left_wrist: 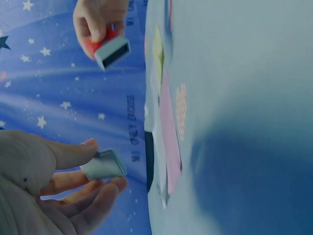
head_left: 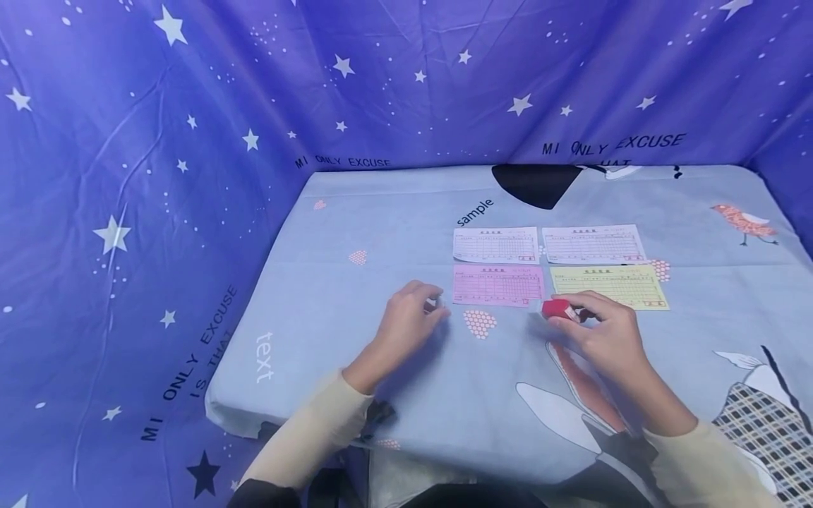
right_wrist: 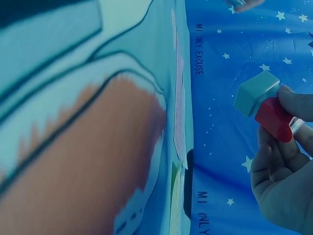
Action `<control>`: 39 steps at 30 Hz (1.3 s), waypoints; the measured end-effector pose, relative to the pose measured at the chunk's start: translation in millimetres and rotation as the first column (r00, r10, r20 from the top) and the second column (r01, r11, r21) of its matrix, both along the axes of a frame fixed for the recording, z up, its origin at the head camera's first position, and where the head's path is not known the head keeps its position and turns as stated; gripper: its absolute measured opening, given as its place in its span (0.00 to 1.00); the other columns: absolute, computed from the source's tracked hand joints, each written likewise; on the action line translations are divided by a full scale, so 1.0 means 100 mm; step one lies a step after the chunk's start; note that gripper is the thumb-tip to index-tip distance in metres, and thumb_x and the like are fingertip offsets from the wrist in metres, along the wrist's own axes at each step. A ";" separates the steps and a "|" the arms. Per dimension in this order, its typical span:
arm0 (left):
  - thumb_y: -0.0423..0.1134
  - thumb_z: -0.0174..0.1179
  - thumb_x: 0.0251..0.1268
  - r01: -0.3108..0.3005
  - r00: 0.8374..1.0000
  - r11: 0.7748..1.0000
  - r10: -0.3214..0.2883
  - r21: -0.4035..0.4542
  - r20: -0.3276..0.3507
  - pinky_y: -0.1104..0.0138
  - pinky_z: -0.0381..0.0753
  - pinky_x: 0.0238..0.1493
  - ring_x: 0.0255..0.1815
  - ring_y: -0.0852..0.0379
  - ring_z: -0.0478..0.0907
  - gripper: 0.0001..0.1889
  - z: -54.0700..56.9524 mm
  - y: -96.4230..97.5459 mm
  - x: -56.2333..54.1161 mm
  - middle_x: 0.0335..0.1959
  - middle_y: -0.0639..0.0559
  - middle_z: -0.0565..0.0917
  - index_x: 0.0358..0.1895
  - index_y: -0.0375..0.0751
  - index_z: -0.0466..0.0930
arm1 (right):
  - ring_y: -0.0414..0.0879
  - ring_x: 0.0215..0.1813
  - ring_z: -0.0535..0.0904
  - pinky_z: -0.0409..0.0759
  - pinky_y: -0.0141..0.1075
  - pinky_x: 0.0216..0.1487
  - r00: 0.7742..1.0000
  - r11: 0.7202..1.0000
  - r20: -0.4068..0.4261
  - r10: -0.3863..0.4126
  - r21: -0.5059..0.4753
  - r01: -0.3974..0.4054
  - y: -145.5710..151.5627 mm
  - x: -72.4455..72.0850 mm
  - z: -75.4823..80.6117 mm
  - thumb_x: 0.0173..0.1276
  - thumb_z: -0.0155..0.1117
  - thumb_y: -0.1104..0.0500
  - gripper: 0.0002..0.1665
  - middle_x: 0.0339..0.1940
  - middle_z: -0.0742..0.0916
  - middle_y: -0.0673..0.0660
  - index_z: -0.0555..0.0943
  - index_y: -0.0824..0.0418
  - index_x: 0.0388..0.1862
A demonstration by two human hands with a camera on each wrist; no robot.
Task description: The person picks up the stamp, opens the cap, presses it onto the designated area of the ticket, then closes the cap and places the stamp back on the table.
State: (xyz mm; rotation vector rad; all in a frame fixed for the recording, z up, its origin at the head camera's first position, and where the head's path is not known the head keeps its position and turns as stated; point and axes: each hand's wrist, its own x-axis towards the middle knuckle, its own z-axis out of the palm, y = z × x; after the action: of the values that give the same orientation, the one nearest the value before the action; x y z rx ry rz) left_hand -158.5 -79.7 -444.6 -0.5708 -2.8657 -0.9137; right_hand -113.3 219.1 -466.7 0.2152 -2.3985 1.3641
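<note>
My right hand [head_left: 606, 331] pinches a stamp [head_left: 557, 309] by its red body, above the near edge of the yellow slip [head_left: 616, 286]. In the left wrist view the stamp's pale block ends in a dark rectangular face. Held between thumb and fingertips of my left hand [head_left: 406, 317] is a small translucent cap [left_wrist: 103, 165], its hollow side showing. That hand hovers just left of the pink slip [head_left: 498, 285]. Two white slips, one on the left [head_left: 495, 244] and one on the right [head_left: 593, 244], lie behind the coloured ones. Small red marks show at the slips' lower right corners.
A pale blue printed cloth [head_left: 305, 282] covers the table, whose near edge runs in front of the person. Purple star-patterned curtains [head_left: 394, 77] hang behind the table and along its left side. The slips lie flat in two rows.
</note>
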 end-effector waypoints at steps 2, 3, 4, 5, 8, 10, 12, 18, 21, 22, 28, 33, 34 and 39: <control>0.35 0.73 0.60 0.023 1.000 0.999 -0.023 0.039 0.017 0.67 0.85 0.43 0.40 0.53 0.87 0.17 0.01 0.07 -0.01 0.44 0.46 0.84 0.51 0.33 0.84 | 0.34 0.35 0.77 0.74 0.23 0.36 0.999 1.000 0.032 -0.012 -0.003 0.012 -0.03 0.00 0.02 0.50 0.81 0.71 0.21 0.35 0.88 0.48 0.88 0.63 0.46; 0.35 0.73 0.60 0.032 0.999 0.998 -0.033 0.056 0.024 0.67 0.84 0.43 0.40 0.53 0.87 0.17 0.02 0.10 -0.01 0.44 0.46 0.84 0.51 0.33 0.84 | 0.34 0.35 0.77 0.74 0.23 0.35 0.999 1.000 0.049 -0.019 0.003 0.019 -0.05 -0.01 0.03 0.52 0.81 0.70 0.21 0.35 0.88 0.47 0.88 0.62 0.46; 0.36 0.73 0.60 0.038 0.999 0.997 -0.040 0.071 0.030 0.68 0.84 0.43 0.40 0.54 0.86 0.17 0.03 0.12 -0.01 0.44 0.46 0.84 0.51 0.33 0.84 | 0.35 0.35 0.76 0.74 0.24 0.35 0.998 1.000 0.065 -0.023 0.007 0.022 -0.06 -0.01 0.04 0.53 0.81 0.69 0.20 0.35 0.87 0.47 0.88 0.62 0.46; 0.36 0.73 0.60 0.044 0.998 0.995 -0.047 0.086 0.037 0.69 0.84 0.43 0.40 0.54 0.86 0.18 0.03 0.15 -0.01 0.44 0.47 0.84 0.52 0.33 0.84 | 0.36 0.35 0.76 0.74 0.24 0.34 0.996 1.000 0.083 -0.026 0.008 0.026 -0.08 -0.01 0.05 0.54 0.80 0.67 0.20 0.35 0.87 0.48 0.88 0.61 0.47; 0.36 0.73 0.60 0.053 0.997 0.991 -0.060 0.123 0.055 0.72 0.83 0.41 0.40 0.55 0.86 0.18 0.06 0.22 0.00 0.44 0.47 0.84 0.52 0.34 0.84 | 0.38 0.35 0.76 0.73 0.24 0.33 0.992 1.000 0.126 -0.027 0.010 0.026 -0.12 0.00 0.09 0.56 0.80 0.65 0.19 0.35 0.87 0.50 0.88 0.59 0.48; 0.36 0.74 0.59 0.057 0.995 0.986 -0.068 0.154 0.071 0.73 0.83 0.41 0.40 0.56 0.86 0.18 0.09 0.26 0.00 0.44 0.47 0.84 0.52 0.34 0.84 | 0.39 0.35 0.77 0.73 0.25 0.33 0.990 1.000 0.138 -0.021 0.001 0.021 -0.13 0.00 0.10 0.57 0.79 0.64 0.18 0.35 0.87 0.51 0.88 0.60 0.48; 0.35 0.74 0.59 0.066 0.993 0.981 -0.083 0.182 0.085 0.75 0.82 0.40 0.40 0.57 0.86 0.19 0.11 0.30 0.01 0.45 0.47 0.84 0.52 0.34 0.84 | 0.39 0.35 0.77 0.73 0.25 0.33 0.989 1.000 0.146 -0.017 -0.013 0.019 -0.15 0.00 0.11 0.57 0.80 0.64 0.19 0.35 0.87 0.51 0.88 0.60 0.48; 0.35 0.74 0.58 0.091 0.981 0.956 -0.134 0.278 0.141 0.77 0.82 0.38 0.39 0.61 0.86 0.19 0.16 0.40 0.01 0.48 0.48 0.85 0.53 0.34 0.84 | 0.40 0.34 0.76 0.74 0.25 0.34 0.988 0.996 0.151 0.005 -0.091 0.008 -0.18 0.00 0.12 0.56 0.80 0.65 0.20 0.33 0.86 0.48 0.87 0.62 0.49; 0.35 0.74 0.58 0.080 0.972 0.943 -0.145 0.324 0.183 0.76 0.82 0.37 0.39 0.64 0.85 0.20 0.19 0.45 0.02 0.50 0.49 0.85 0.53 0.35 0.84 | 0.40 0.35 0.77 0.76 0.24 0.35 0.987 0.992 0.157 0.019 -0.130 0.001 -0.20 0.01 0.14 0.56 0.80 0.65 0.20 0.33 0.87 0.47 0.87 0.64 0.49; 0.35 0.74 0.57 0.072 0.969 0.938 -0.146 0.338 0.199 0.76 0.82 0.36 0.39 0.65 0.85 0.20 0.20 0.46 0.02 0.50 0.50 0.85 0.53 0.35 0.84 | 0.40 0.35 0.77 0.76 0.24 0.36 0.987 0.990 0.158 0.022 -0.142 0.000 -0.21 0.01 0.15 0.56 0.80 0.65 0.20 0.33 0.87 0.46 0.87 0.64 0.49; 0.36 0.76 0.56 0.011 0.934 0.900 -0.165 0.436 0.316 0.67 0.86 0.35 0.36 0.67 0.85 0.20 0.24 0.56 0.03 0.51 0.49 0.85 0.52 0.39 0.85 | 0.38 0.36 0.83 0.82 0.25 0.38 0.983 0.966 0.172 0.069 -0.259 -0.022 -0.22 0.01 0.17 0.58 0.78 0.68 0.20 0.35 0.89 0.46 0.86 0.69 0.50; 0.33 0.75 0.55 -0.037 0.905 0.855 -0.191 0.517 0.381 0.54 0.88 0.37 0.36 0.65 0.86 0.20 0.27 0.61 0.05 0.49 0.52 0.85 0.53 0.38 0.85 | 0.38 0.38 0.86 0.84 0.27 0.37 0.982 0.925 0.137 0.131 -0.374 -0.071 -0.22 0.01 0.22 0.59 0.74 0.73 0.18 0.37 0.90 0.47 0.84 0.75 0.50; 0.33 0.75 0.55 -0.037 0.904 0.854 -0.193 0.519 0.381 0.54 0.88 0.37 0.36 0.65 0.86 0.20 0.28 0.62 0.06 0.48 0.53 0.85 0.53 0.39 0.85 | 0.38 0.38 0.86 0.84 0.27 0.37 0.981 0.915 0.131 0.140 -0.395 -0.078 -0.22 0.02 0.23 0.59 0.73 0.74 0.18 0.37 0.90 0.48 0.83 0.76 0.49; 0.34 0.75 0.56 0.006 0.919 0.855 -0.209 0.518 0.334 0.63 0.87 0.35 0.36 0.65 0.86 0.19 0.29 0.66 0.06 0.48 0.52 0.86 0.52 0.40 0.85 | 0.38 0.37 0.87 0.84 0.28 0.37 0.976 0.883 0.133 0.173 -0.460 -0.094 -0.22 0.03 0.27 0.61 0.71 0.75 0.17 0.36 0.90 0.50 0.82 0.77 0.49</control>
State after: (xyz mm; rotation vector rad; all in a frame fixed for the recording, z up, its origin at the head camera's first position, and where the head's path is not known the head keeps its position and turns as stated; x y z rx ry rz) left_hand -153.0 -13.8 -415.3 -0.5442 -2.7113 -1.9144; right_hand -110.8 197.4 -439.6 0.1429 -2.1430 2.0352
